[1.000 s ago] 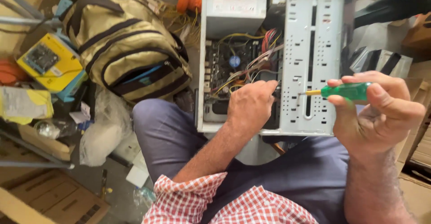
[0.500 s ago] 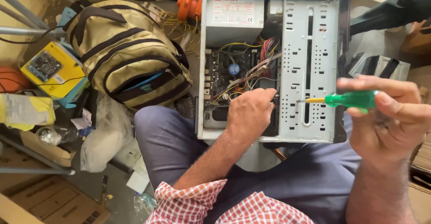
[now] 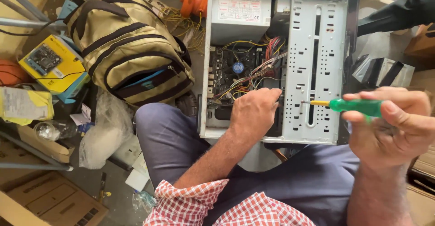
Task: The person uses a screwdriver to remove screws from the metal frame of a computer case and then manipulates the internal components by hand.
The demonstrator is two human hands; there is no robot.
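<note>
- Now held level at the right of the view: green-handled screwdriver (image 3: 351, 106), yellow collar and thin shaft pointing left, tip just at the perforated metal drive cage (image 3: 317, 67); earlier drawn a little further back from the cage.
- Right hand (image 3: 394, 126) wrapped about the green handle, fingers (image 3: 385, 97) clenched over it, thumb along the lower side; lower in the view than a second ago.
- Left hand (image 3: 253, 112) reaching into the open computer case (image 3: 206, 72), resting at the lower edge of the cage; fingers curled inward, tips hidden among the parts, so cannot tell whether gripping anything; much the same place as before.
- Case lying open on its side against the knees, propped above dark blue trousers (image 3: 172, 140); motherboard (image 3: 231, 72) with a tangle of coloured wires (image 3: 258, 69) inside, grey power supply (image 3: 240, 15) at the top.
- Red-and-white checked sleeve (image 3: 190, 199) at the bottom edge.
- Left of the case: tan backpack (image 3: 127, 49) with dark straps, yellow box (image 3: 50, 63), crumpled clear plastic (image 3: 102, 135), cardboard box (image 3: 50, 199) on the floor.
</note>
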